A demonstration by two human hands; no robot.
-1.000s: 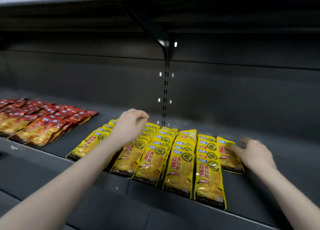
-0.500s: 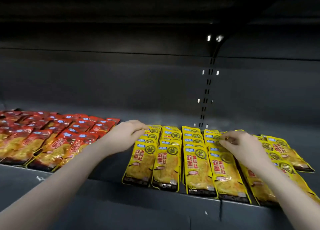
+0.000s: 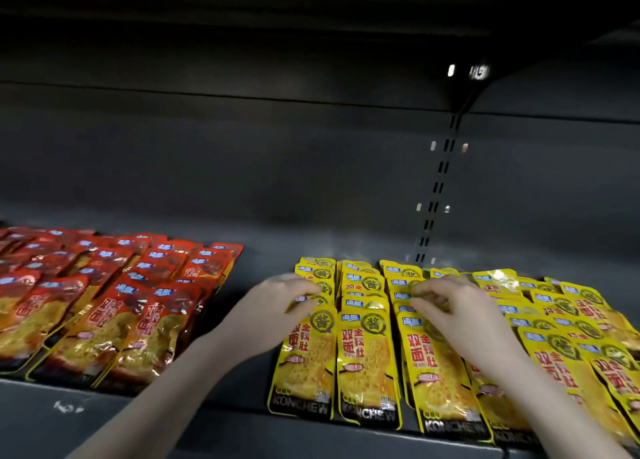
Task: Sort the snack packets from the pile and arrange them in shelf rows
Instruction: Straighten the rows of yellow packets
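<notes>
Shelf (image 3: 242, 434) fills our view, closer than a second ago. Red packets (image 3: 114, 306) lie in rows at its left; yellow packets (image 3: 367, 341) in overlapping rows at centre and right, a bare gap between the two blocks. Our left hand (image 3: 277, 306) has shifted onto the leftmost yellow row, fingers curled over a packet top. Our right hand (image 3: 457, 309), a second ago beside the far right row, now rests curled on the third. Whether either truly pinches, we cannot tell. We judge this squaring-up, sorting nearly done.
</notes>
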